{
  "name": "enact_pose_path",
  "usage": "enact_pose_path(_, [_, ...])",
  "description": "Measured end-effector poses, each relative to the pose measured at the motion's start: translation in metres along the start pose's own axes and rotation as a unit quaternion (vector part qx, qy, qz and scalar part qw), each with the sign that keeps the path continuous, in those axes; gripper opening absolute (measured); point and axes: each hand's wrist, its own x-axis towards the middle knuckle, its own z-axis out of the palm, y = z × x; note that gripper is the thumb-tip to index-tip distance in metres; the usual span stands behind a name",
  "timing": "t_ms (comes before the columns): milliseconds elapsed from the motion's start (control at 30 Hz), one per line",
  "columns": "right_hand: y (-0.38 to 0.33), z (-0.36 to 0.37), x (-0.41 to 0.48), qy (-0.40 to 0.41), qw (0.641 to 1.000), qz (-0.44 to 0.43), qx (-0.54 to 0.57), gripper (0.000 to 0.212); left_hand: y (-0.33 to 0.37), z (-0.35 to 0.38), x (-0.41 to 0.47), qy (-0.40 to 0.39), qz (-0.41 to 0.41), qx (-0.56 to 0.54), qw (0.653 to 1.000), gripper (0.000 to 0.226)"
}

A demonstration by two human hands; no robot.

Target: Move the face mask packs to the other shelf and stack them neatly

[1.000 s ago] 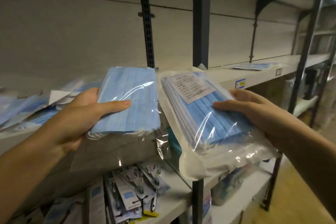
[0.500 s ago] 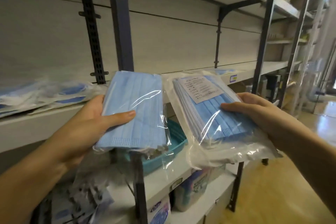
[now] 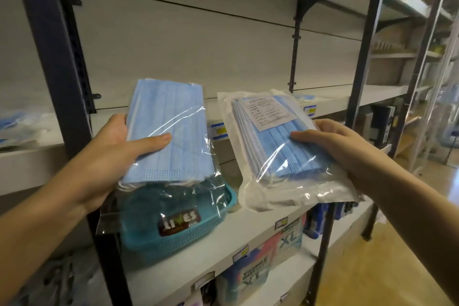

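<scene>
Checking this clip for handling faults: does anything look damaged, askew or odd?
Nothing damaged or spilled. Minor: masks in the labelled pack, held by the right hand, sit fanned out of line; the unlabelled pack in the left hand trails loose empty plastic in front of the teal basket.

Left pack [image 3: 171,131]: now past the dark upright [image 3: 49,57], in front of the right-hand bay [image 3: 347,103]; a second ago, left of that post.
Right pack [image 3: 273,151]: further along the same bay, nearer the blue packs [image 3: 304,97] lying on it.
Source pile [image 3: 15,124]: slides to the left edge, only a blurred sliver remaining.
Teal basket [image 3: 173,233]: comes fully into sight beneath the Left pack.
Below the basket: boxed goods [image 3: 248,273] come into view.
</scene>
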Motion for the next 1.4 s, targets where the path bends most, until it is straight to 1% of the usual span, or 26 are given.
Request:
enact_pose_path(33, [0.002, -0.002, 0.012, -0.003, 1.000, -0.004, -0.001, 0.037, -0.002, 0.003, 0.009, 0.006, -0.002, 0.004, 1.000, 0.093])
enact_pose_path(100, [0.004, -0.007, 0.038, -0.011, 1.000, -0.014, -0.003, 0.038, -0.005, 0.010, 0.027, 0.021, 0.005, -0.002, 1.000, 0.081])
enact_pose_path(133, [0.003, -0.009, 0.051, -0.015, 1.000, -0.017, -0.003, 0.038, -0.005, 0.013, 0.036, 0.029, 0.008, -0.003, 1.000, 0.081])
enact_pose_path(233, [-0.004, -0.014, 0.093, -0.032, 0.999, -0.030, -0.013, 0.040, 0.001, 0.018, 0.061, 0.058, 0.013, 0.006, 0.998, 0.107])
enact_pose_path(267, [-0.005, -0.016, 0.107, -0.035, 0.999, -0.037, -0.014, 0.041, 0.003, 0.020, 0.069, 0.071, 0.014, 0.010, 0.997, 0.111])
enact_pose_path(300, [-0.007, -0.017, 0.121, -0.038, 0.998, -0.044, -0.014, 0.043, 0.005, 0.022, 0.077, 0.086, 0.011, 0.015, 0.996, 0.107])
enact_pose_path(333, [-0.009, -0.019, 0.133, -0.042, 0.998, -0.049, -0.012, 0.043, 0.007, 0.025, 0.084, 0.096, 0.011, 0.015, 0.995, 0.095])
enact_pose_path(400, [-0.012, -0.023, 0.155, -0.052, 0.997, -0.059, -0.004, 0.044, 0.011, 0.029, 0.098, 0.124, 0.011, 0.004, 0.992, 0.060])
enact_pose_path(433, [-0.013, -0.024, 0.165, -0.057, 0.996, -0.066, -0.002, 0.045, 0.014, 0.032, 0.104, 0.132, 0.012, 0.001, 0.991, 0.050])
enact_pose_path(500, [-0.013, -0.026, 0.186, -0.061, 0.995, -0.083, -0.001, 0.049, 0.017, 0.034, 0.117, 0.132, 0.016, 0.009, 0.991, 0.051])
enact_pose_path(567, [-0.012, -0.027, 0.205, -0.069, 0.993, -0.091, 0.009, 0.053, 0.016, 0.037, 0.132, 0.151, 0.005, 0.031, 0.988, 0.052])
enact_pose_path(633, [-0.013, -0.028, 0.222, -0.091, 0.991, -0.093, 0.018, 0.050, 0.015, 0.042, 0.150, 0.167, -0.011, 0.039, 0.985, 0.049])
enact_pose_path(733, [-0.015, -0.029, 0.242, -0.126, 0.986, -0.103, 0.030, 0.039, 0.014, 0.051, 0.177, 0.177, -0.036, 0.028, 0.983, 0.018])
enact_pose_path(767, [-0.016, -0.030, 0.247, -0.137, 0.985, -0.104, 0.031, 0.038, 0.013, 0.054, 0.185, 0.180, -0.046, 0.030, 0.982, 0.013])
enact_pose_path(867, [-0.018, -0.033, 0.261, -0.158, 0.981, -0.105, 0.027, 0.037, 0.007, 0.062, 0.203, 0.191, -0.094, 0.049, 0.976, 0.015])
enact_pose_path(933, [-0.017, -0.035, 0.269, -0.165, 0.980, -0.106, 0.028, 0.037, 0.001, 0.069, 0.209, 0.196, -0.143, 0.094, 0.966, 0.014])
enact_pose_path(1000, [-0.016, -0.037, 0.277, -0.175, 0.979, -0.105, 0.026, 0.038, -0.004, 0.074, 0.213, 0.179, -0.188, 0.141, 0.955, 0.019])
enact_pose_path(1100, [-0.015, -0.038, 0.285, -0.193, 0.975, -0.108, 0.019, 0.034, -0.005, 0.074, 0.219, 0.163, -0.238, 0.214, 0.933, 0.044])
enact_pose_path(1167, [-0.015, -0.038, 0.288, -0.194, 0.975, -0.109, 0.018, 0.031, -0.004, 0.073, 0.222, 0.152, -0.263, 0.291, 0.907, 0.062])
enact_pose_path(1267, [-0.014, -0.037, 0.294, -0.194, 0.974, -0.112, 0.017, 0.032, -0.003, 0.074, 0.223, 0.142, -0.293, 0.412, 0.851, 0.087])
enact_pose_path(1333, [-0.013, -0.038, 0.297, -0.192, 0.975, -0.112, 0.012, 0.033, -0.005, 0.073, 0.222, 0.138, -0.290, 0.479, 0.817, 0.093])
enact_pose_path(1400, [-0.014, -0.039, 0.301, -0.181, 0.977, -0.112, 0.012, 0.027, -0.005, 0.071, 0.223, 0.133, -0.243, 0.551, 0.788, 0.089])
